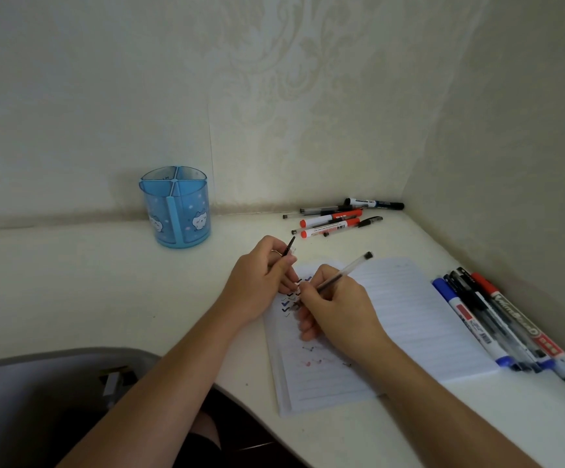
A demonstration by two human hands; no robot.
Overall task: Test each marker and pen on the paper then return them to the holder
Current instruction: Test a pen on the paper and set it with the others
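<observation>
While the right hand (338,309) grips a clear pen (341,270), tip down on the lined paper (409,319), the left hand (260,285) pinches what looks like its cap (289,246). With the blue holder (176,211) well apart at back left, that loosely pinched cap could slip and roll away.

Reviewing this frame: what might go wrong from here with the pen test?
1. The right hand rests on the notebook beside fresh tick marks while holding the pen; it may smear them.
2. The left hand pinches the cap apart from the pen; it could be dropped or left off.
3. The back pile by the wall and the side pile beside the notebook could get confused; the holder shows no pens yet.
</observation>
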